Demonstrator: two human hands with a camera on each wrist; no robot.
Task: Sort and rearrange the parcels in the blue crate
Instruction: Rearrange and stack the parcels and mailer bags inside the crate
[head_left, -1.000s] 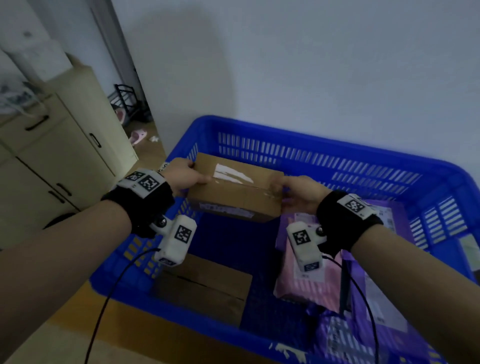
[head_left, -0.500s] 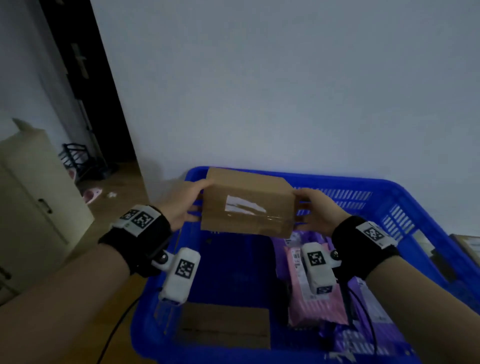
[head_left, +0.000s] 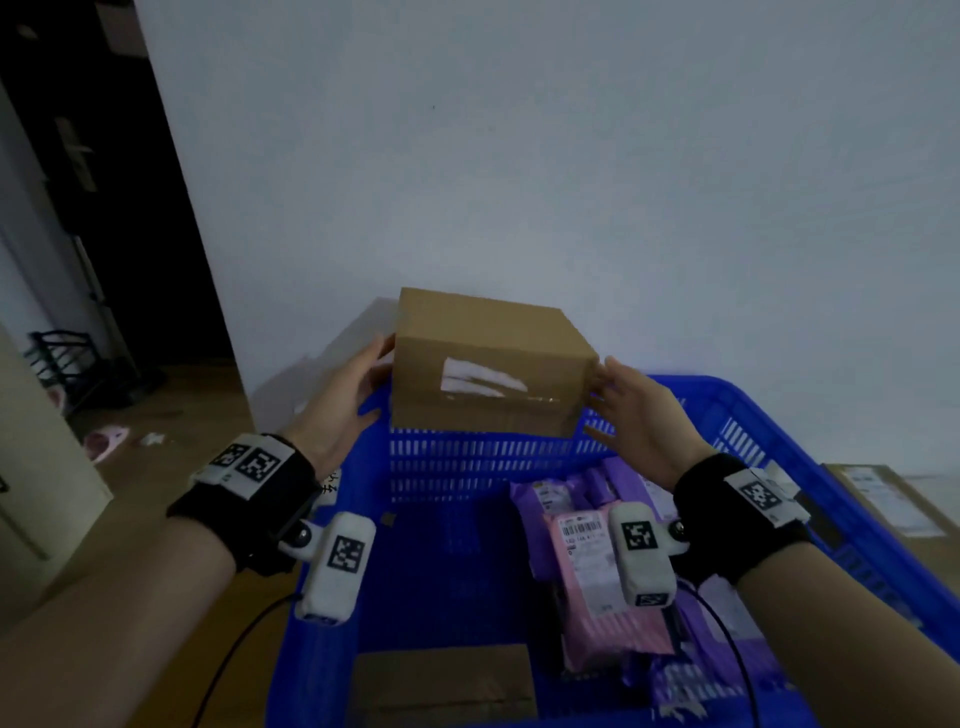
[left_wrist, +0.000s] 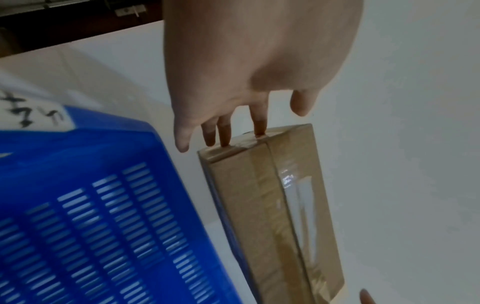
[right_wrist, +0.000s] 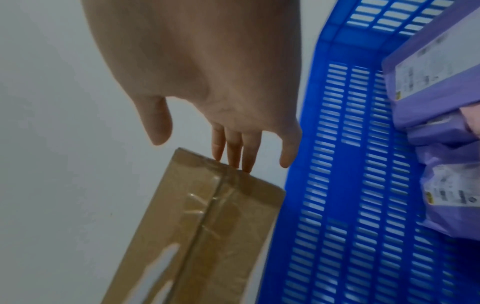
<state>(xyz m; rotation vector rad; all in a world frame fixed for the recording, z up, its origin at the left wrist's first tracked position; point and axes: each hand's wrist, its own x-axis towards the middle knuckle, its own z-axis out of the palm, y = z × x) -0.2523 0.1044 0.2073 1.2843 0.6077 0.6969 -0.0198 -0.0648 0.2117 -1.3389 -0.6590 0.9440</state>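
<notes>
A brown cardboard box (head_left: 488, 364) with a torn white label is carried above the far rim of the blue crate (head_left: 467, 467), close to the white wall. My left hand (head_left: 363, 379) presses its left end with straight fingers (left_wrist: 226, 142), and my right hand (head_left: 613, 400) presses its right end the same way, fingers (right_wrist: 233, 156) straight. Both thumbs stand clear of the box. In the wrist views the box (left_wrist: 280, 216) (right_wrist: 207, 226) hangs beside the slotted crate wall (left_wrist: 91, 195) (right_wrist: 350, 185).
Inside the crate lie a pink parcel (head_left: 597, 571), several purple parcels (head_left: 571, 488) (right_wrist: 441, 82) on the right, and a flat cardboard box (head_left: 441, 680) near the front. Another cardboard box (head_left: 883, 504) sits outside to the right. A cabinet (head_left: 31, 467) and dark doorway stand left.
Both hands have carried the box up out of the crate and away toward the wall, to above the far rim. The view has tilted upward.
</notes>
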